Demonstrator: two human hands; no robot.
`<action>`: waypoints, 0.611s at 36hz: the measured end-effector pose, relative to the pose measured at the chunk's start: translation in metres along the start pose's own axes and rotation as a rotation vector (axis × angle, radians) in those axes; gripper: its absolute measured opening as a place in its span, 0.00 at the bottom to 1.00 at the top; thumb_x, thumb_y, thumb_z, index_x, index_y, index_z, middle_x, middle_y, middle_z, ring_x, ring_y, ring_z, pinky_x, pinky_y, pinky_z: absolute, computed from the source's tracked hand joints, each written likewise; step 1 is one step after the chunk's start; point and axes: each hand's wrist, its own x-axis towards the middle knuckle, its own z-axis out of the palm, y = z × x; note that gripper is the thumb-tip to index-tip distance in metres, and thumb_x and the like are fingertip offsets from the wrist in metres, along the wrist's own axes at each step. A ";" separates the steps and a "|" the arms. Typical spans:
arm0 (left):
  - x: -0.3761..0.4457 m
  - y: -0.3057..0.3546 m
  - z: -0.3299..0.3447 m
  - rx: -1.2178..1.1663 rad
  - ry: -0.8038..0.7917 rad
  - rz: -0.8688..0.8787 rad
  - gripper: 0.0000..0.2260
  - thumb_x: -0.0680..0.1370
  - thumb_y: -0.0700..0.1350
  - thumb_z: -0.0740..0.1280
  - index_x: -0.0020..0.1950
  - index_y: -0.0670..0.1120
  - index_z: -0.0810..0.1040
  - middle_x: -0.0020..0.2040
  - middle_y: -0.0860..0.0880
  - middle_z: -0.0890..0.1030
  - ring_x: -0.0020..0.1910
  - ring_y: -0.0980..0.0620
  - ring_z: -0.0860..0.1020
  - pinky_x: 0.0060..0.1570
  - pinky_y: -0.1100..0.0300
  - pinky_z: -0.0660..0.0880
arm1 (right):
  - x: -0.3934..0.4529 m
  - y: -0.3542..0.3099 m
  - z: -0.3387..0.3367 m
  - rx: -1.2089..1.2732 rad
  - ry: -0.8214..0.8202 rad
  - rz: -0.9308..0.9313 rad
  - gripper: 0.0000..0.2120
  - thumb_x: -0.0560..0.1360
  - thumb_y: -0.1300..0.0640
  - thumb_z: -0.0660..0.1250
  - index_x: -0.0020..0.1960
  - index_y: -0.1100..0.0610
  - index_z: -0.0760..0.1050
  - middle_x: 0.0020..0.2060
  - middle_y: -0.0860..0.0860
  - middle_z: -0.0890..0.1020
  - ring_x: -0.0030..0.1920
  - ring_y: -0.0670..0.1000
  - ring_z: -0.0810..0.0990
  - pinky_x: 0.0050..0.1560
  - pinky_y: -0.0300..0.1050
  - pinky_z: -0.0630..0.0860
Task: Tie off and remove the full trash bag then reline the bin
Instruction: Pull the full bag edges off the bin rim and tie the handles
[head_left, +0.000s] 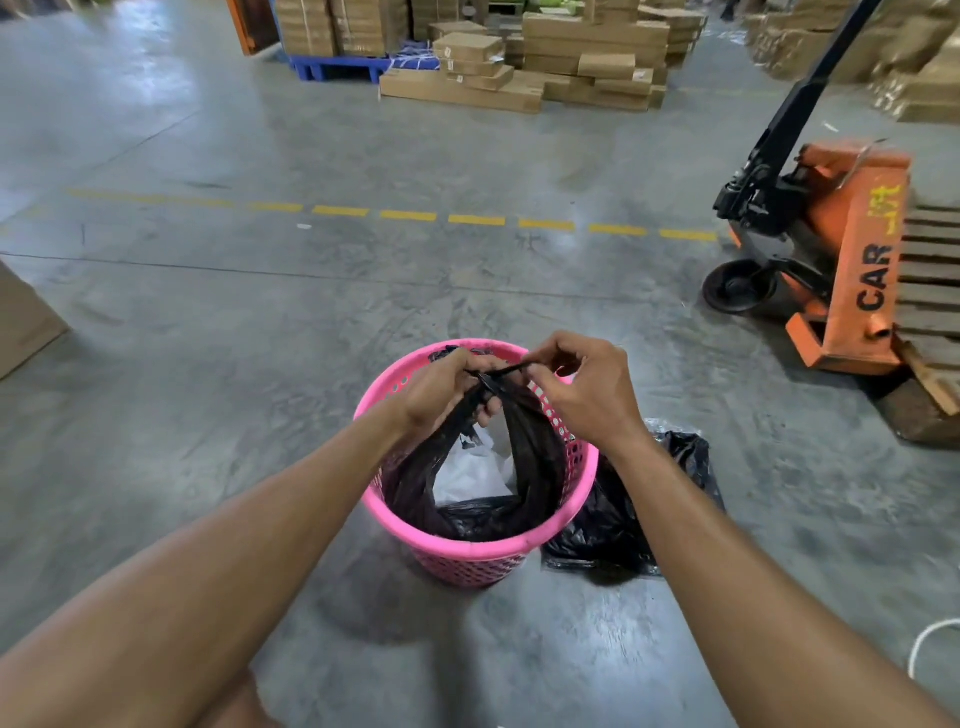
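Hands (519, 387) on bag (524, 467); "CAR" pallet jack (852, 260)

I see the pink perforated bin (480, 558) standing upright on the concrete floor, lined with a black trash bag (530, 462) whose two gathered ends are drawn up above the rim, crossing in a tight twist; white waste (467, 475) shows through the gap between them. A second black bag (613, 525) lies crumpled on the floor, touching the bin's right side.
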 end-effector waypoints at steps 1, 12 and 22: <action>0.000 0.001 -0.001 -0.043 0.007 -0.012 0.20 0.81 0.45 0.51 0.58 0.39 0.80 0.41 0.38 0.77 0.34 0.47 0.74 0.35 0.59 0.74 | -0.003 0.001 -0.001 0.012 -0.009 0.007 0.06 0.69 0.61 0.74 0.40 0.51 0.84 0.34 0.46 0.86 0.38 0.50 0.84 0.45 0.51 0.82; 0.003 0.009 0.008 0.155 0.158 -0.124 0.15 0.78 0.40 0.55 0.51 0.39 0.81 0.42 0.37 0.84 0.29 0.47 0.73 0.33 0.56 0.72 | -0.074 0.017 0.039 -0.083 -0.127 -0.078 0.05 0.70 0.60 0.73 0.44 0.54 0.87 0.43 0.47 0.89 0.45 0.47 0.87 0.49 0.49 0.83; -0.025 -0.018 -0.012 1.620 0.025 0.763 0.07 0.79 0.49 0.61 0.45 0.48 0.73 0.48 0.47 0.75 0.45 0.45 0.75 0.54 0.51 0.69 | -0.019 0.002 0.027 -0.021 -0.034 -0.027 0.23 0.71 0.67 0.61 0.61 0.49 0.79 0.55 0.45 0.82 0.43 0.37 0.77 0.48 0.34 0.71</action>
